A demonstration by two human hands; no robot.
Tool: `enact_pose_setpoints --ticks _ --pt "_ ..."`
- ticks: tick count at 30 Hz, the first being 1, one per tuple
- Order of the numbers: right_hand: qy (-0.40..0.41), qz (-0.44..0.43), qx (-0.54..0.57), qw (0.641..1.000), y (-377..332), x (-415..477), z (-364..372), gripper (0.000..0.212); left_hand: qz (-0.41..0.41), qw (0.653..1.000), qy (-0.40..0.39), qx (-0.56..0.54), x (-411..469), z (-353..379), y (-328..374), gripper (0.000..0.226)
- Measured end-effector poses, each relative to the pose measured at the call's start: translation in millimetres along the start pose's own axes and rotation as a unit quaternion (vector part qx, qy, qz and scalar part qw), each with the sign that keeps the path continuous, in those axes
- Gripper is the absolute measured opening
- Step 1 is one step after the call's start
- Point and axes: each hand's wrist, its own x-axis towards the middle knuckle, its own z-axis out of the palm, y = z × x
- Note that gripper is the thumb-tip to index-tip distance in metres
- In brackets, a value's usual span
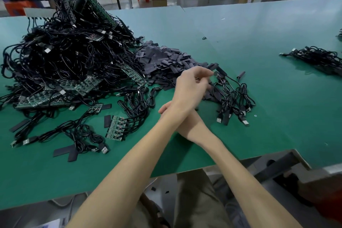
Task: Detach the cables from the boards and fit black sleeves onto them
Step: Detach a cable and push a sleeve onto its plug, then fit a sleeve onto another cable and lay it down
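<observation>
Left hand (192,84) pinches a black sleeve (221,71) at its fingertips. Right hand (163,110) lies under the left forearm, its grip impossible to tell.

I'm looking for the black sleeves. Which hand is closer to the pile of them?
Left. The left hand is at the pile of black sleeves, at its near edge, pinching a small black piece. The right hand is nearer the person, mostly hidden under the left forearm.

Green table (240,33) under cables (64,57), sleeves (162,61)
</observation>
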Motion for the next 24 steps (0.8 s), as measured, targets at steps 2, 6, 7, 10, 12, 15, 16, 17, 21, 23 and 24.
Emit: enact_pose_setpoints --ticks 2,6,7,10,12,15,16,17,21,23,24 --pt "0.024 0.031 -0.004 0.999 6 3 2 0.015 0.027 0.998 0.032 0.055 -12 -25 -4 0.028" --pt "0.025 0.034 0.043 0.998 1 2 3 0.023 0.025 0.964 0.129 0.229 -48 -86 -25 0.024" --pt "0.024 0.042 0.050 0.998 1 2 3 0.019 0.001 0.949 0.140 0.283 -56 -100 -30 0.023" --pt "0.021 0.045 0.055 0.997 3 2 3 0.010 -0.152 0.870 0.125 0.451 -76 -134 -47 0.036" --pt "0.020 0.049 0.055 0.997 4 1 3 0.010 -0.233 0.840 0.104 0.479 -87 -147 -53 0.043" --pt "0.019 0.054 0.053 0.997 4 0 2 0.010 -0.236 0.858 0.094 0.447 -94 -149 -59 0.030" --pt "0.018 0.053 0.057 0.997 5 1 2 0.009 -0.225 0.879 0.098 0.408 -94 -145 -60 0.026" --pt "0.024 0.049 0.063 0.997 5 1 2 0.010 -0.216 0.900 0.102 0.365 -94 -140 -60 0.024" --pt "0.104 0.010 0.060 0.993 7 4 1 0.025 -0.162 0.937 0.120 0.285 -89 -116 -66 0.019" --pt "0.128 0.010 0.071 0.989 7 5 0 0.030 -0.136 0.950 0.129 0.248 -86 -111 -70 0.018" --pt "0.128 0.015 0.077 0.989 7 6 0 0.031 -0.120 0.960 0.140 0.210 -85 -109 -71 0.017"
